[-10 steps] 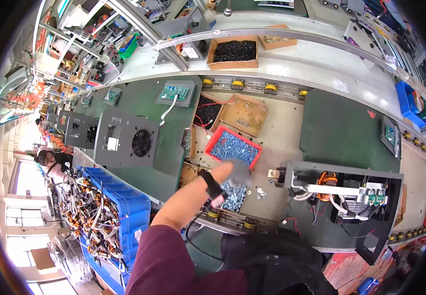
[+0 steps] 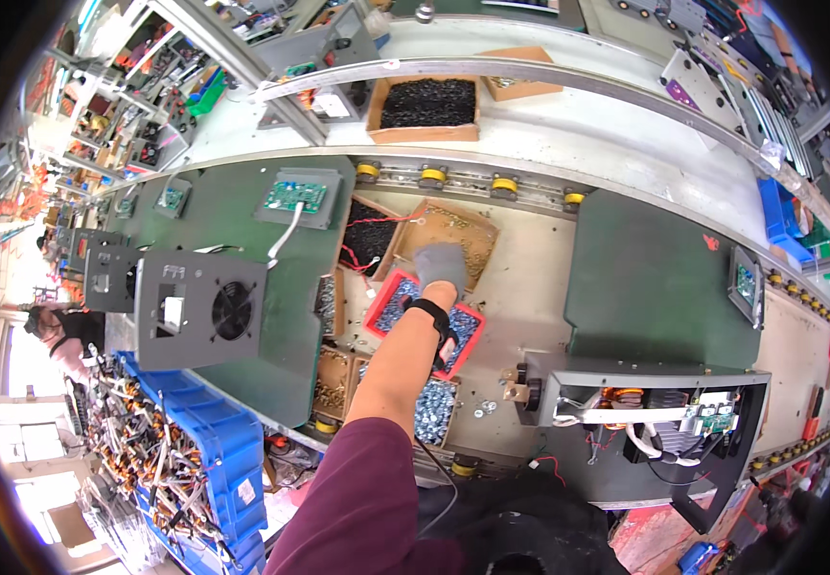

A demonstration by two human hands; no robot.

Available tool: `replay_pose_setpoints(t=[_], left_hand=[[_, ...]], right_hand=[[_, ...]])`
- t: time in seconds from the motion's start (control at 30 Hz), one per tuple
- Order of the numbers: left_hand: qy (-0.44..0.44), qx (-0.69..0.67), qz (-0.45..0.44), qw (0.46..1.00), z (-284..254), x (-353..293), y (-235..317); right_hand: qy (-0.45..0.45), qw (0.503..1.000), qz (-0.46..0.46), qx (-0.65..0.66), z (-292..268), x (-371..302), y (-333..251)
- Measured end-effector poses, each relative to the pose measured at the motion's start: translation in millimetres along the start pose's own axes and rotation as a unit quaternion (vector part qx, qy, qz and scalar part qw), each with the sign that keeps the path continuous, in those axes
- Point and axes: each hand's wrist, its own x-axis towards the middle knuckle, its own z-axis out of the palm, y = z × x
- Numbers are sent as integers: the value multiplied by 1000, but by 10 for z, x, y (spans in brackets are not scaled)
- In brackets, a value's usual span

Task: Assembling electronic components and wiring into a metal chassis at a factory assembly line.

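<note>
A: Your left hand (image 2: 441,264), grey-gloved, is extended across the red tray (image 2: 475,337) of bluish fasteners (image 2: 389,312), over the cardboard tray (image 2: 428,228) just beyond, which contains brass-coloured pieces (image 2: 473,251).

B: Are your fingers closed on anything?

A: That cannot be told; your hand's back hides them. Your right hand lies outside the view.

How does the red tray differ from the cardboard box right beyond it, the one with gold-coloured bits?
The tray is red; the box is brown. The tray holds plentiful bluish-silver small parts; the box, scattered gold-coloured ones, with its floor showing. The left forearm crosses the tray, while the left hand hides part of the box. Both are open-topped.
</note>
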Motion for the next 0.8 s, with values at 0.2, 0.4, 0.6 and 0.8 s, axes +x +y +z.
replay_pose_setpoints(t=[0.2,0.4,0.6,0.8], left_hand=[[20,-64,26,997,100,77,-14],[40,-110,-4,993,-56,-120,-83],[97,-343,-128,926,-408,-825,-451],[-58,-604,-2,795,-223,-2544,-365]], right_hand=[[-15,999,-3,50,297,-21,-117],[-96,989,-6,111,251,124,47],[0,984,59,168,523,-181,66],[-164,945,60,278,967,-420,66]])
